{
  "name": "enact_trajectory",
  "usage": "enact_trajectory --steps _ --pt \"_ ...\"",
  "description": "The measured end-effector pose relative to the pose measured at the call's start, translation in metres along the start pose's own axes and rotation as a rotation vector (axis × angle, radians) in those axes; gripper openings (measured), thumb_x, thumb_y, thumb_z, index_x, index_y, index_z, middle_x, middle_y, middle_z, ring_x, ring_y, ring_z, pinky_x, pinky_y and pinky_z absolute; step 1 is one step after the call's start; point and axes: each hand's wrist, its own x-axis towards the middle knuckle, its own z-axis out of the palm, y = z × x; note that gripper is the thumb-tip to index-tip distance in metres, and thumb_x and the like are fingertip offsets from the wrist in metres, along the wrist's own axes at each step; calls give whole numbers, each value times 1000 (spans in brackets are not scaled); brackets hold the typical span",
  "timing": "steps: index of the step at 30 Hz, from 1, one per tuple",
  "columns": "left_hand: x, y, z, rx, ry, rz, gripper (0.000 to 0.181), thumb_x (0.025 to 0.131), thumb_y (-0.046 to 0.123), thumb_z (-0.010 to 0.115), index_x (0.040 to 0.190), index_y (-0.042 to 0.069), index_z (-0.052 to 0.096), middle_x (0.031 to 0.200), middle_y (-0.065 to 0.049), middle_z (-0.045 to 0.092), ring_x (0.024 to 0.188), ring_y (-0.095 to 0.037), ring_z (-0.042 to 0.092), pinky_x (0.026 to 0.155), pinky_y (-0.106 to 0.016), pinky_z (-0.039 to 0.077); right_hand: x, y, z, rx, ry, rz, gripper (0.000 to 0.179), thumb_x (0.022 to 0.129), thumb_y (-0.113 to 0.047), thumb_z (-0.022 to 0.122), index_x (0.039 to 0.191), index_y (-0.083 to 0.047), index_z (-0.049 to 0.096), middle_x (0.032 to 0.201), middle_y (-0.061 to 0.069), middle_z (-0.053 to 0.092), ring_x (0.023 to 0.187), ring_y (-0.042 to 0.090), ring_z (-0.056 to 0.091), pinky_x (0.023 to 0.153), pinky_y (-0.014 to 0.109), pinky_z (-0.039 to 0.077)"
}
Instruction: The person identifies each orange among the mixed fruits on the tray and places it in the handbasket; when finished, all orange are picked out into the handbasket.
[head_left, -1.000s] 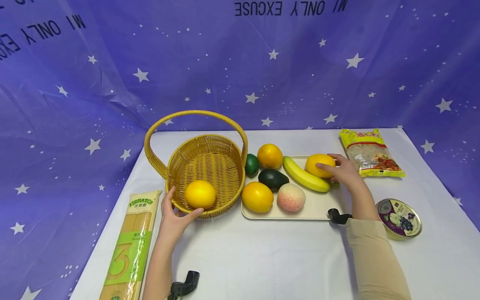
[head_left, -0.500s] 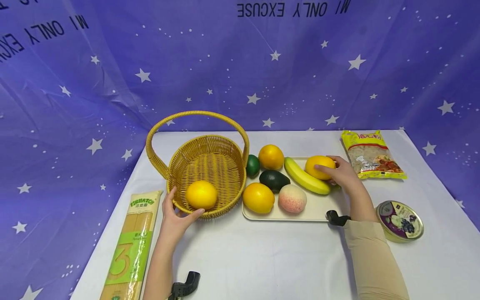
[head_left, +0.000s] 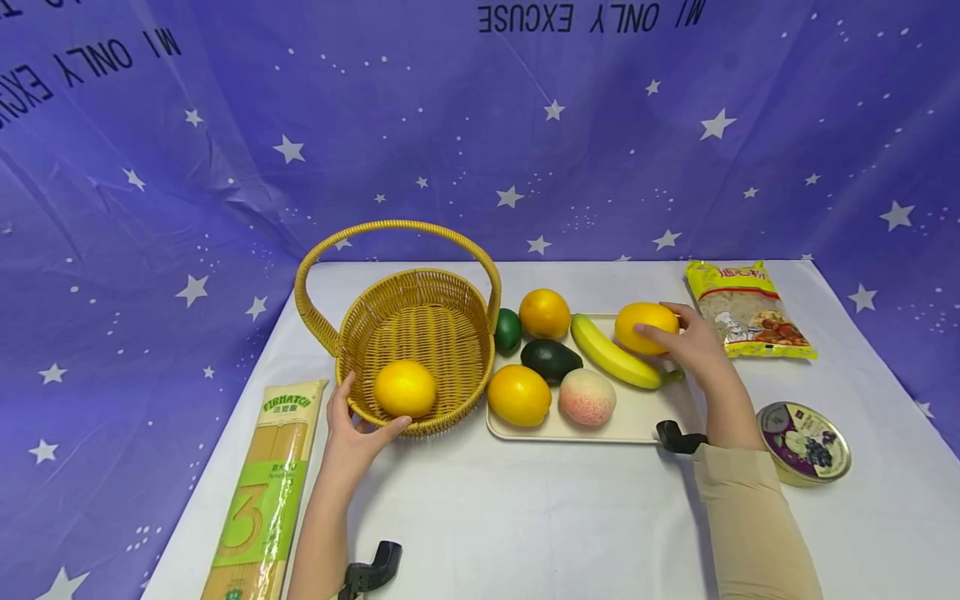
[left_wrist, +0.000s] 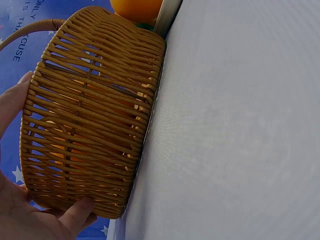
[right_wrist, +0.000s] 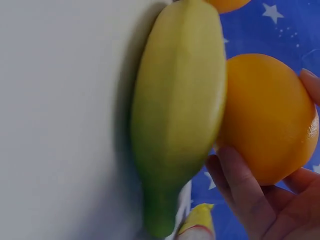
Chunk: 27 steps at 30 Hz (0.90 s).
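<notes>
My right hand (head_left: 692,340) holds an orange (head_left: 645,327) between thumb and fingers, just above the back right of a cream tray (head_left: 637,421). Beside it on the tray lies a banana (right_wrist: 180,100), its green tip toward the right. My left hand (head_left: 358,431) grips the round wicker basket (left_wrist: 95,115) at its near left side, thumb along the front rim and fingers round the outer wall. Inside the basket rests another orange (head_left: 405,389). A peach (head_left: 587,397), a dark avocado (head_left: 551,361) and a third orange (head_left: 519,395) also lie on the tray.
Behind the tray's left part sit another orange (head_left: 544,313) and a green fruit (head_left: 507,331), partly hidden by the basket. A spaghetti pack (head_left: 262,492) lies at the left. At the right are a yellow food bag (head_left: 750,310) and a round lidded tub (head_left: 804,444).
My right hand has raised the orange slightly off the tray, and the banana's green tip now shows beneath it. My left hand has stayed on the basket.
</notes>
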Motion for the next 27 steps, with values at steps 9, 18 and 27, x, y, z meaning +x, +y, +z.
enact_trajectory --steps 9,18,27 --pt "-1 1 0 7 3 -3 109 79 31 81 156 26 3 157 -12 -5 136 -48 25 107 -53 33 -13 -24 8 61 28 -150 85 85 -48 70 151 -10 33 143 20 41 117 36 46 78 24 52" --pt "0 0 -2 18 -9 -11 110 80 34 80 155 28 0 158 -11 -9 137 -47 23 106 -53 33 -29 -55 32 95 -78 -254 78 84 -41 74 148 -15 38 138 13 46 107 32 51 84 33 47" --pt "0 1 -2 1 -14 -15 110 80 34 80 155 28 1 158 -9 -10 138 -47 21 106 -54 33 -42 -82 75 62 -200 -341 75 79 -45 78 142 -21 46 131 7 52 106 31 52 83 42 48"
